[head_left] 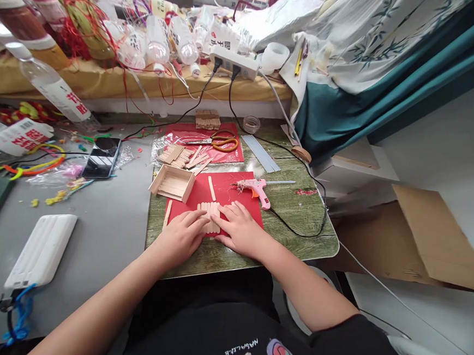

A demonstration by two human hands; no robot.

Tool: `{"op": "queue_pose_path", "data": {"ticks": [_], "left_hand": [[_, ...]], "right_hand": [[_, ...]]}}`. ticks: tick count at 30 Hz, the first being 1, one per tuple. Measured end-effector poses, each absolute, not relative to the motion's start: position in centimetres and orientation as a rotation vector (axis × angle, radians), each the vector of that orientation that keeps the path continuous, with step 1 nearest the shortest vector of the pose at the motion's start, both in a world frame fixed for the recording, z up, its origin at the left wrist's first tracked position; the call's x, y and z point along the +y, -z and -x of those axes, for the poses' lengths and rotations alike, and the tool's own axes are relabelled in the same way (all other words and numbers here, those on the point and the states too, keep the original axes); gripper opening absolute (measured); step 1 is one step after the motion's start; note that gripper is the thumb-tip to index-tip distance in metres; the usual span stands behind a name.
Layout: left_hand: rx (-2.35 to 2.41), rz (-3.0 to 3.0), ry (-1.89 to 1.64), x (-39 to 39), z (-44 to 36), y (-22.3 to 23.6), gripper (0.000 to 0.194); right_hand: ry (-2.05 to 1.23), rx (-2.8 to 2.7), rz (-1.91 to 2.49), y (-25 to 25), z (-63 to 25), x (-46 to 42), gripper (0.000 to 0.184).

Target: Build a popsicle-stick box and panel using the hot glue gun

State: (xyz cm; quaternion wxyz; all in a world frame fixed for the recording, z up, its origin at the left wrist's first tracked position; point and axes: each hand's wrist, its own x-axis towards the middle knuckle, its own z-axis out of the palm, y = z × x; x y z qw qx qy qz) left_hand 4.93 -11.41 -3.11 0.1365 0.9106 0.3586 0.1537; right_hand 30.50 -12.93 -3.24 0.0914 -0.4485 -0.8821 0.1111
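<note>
- Nearest the camera, a black short-sleeved shirt with coloured print [217, 329] fills the bottom, just short of the tabletop's near edge.
- Green wood-grain tabletop [295, 220], its near right corner rounded, carries the work.
- Flat red sheet [223, 187] lies towards the tabletop's near edge, left of centre.
- Left hand [183, 233] and right hand [241, 227] rest over this sheet with fingers extended, neither clenched; they touch the sticks from either side rather than grasp them.
- Open-topped pale wooden box [188, 190] sits by the tabletop's left edge, overlapping the sheet's far left corner.
- Pink glue gun with orange trigger [256, 189] lies on its side towards the tabletop's right edge, nozzle pointing left.
- Side-by-side row of pale flat wooden sticks [212, 228] lies on the sheet between the hands, near the tabletop's near edge. It should be light, fairly stiff and dry, though thin enough to snap or slide apart; hold it flat by its two outermost sticks.
- Single pale wooden stick [212, 188] lies just beyond the row.
- Fingers cover the row's sides, so its full count is hidden; whether glue joins the sticks is hard to make out. The left thumb is mostly hidden.
</note>
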Motion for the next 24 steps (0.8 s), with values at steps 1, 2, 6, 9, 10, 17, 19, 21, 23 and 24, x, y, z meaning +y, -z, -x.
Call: {"op": "queue_pose_path", "data": {"ticks": [1, 2, 6, 9, 10, 17, 19, 21, 23, 24], "left_hand": [[1.049, -2.627, -0.46, -11.4, -4.8, 3.2, 0.037], [1.057, -2.622, -0.468, -11.4, -4.6, 3.3, 0.036], [1.084, -2.631, -0.47, -11.4, -4.0, 3.1, 0.033], [1.128, -2.627, -0.456, -11.3, -3.8, 3.0, 0.035], [1.136, -2.623, -0.446, -11.2, -3.8, 3.0, 0.036], [1.121, -2.612, -0.393, -10.8, -3.4, 2.8, 0.04], [1.118, -2.611, -0.37, -10.6, -3.1, 2.7, 0.038], [1.11, -2.61, -0.35, -10.4, -2.9, 2.7, 0.039], [1.106, -2.605, -0.348, -10.3, -2.8, 2.7, 0.042], [1.103, -2.603, -0.35, -10.2, -2.8, 2.7, 0.042]], "right_hand": [[-0.342, -2.62, 1.333, 3.2, -30.5, -12.9, 0.06], [-0.352, -2.617, 1.335, 3.3, -30.6, -12.9, 0.059], [-0.371, -2.625, 1.333, 3.4, -30.6, -12.8, 0.06], [-0.371, -2.634, 1.328, 3.5, -30.6, -12.8, 0.061], [-0.371, -2.634, 1.327, 3.5, -30.6, -12.8, 0.061], [-0.384, -2.625, 1.321, 3.4, -30.7, -12.7, 0.06], [-0.381, -2.622, 1.322, 3.4, -30.7, -12.8, 0.06], [-0.377, -2.626, 1.316, 3.4, -30.7, -12.8, 0.06], [-0.373, -2.631, 1.312, 3.5, -30.7, -12.8, 0.061], [-0.373, -2.632, 1.311, 3.5, -30.7, -12.8, 0.061]]}}
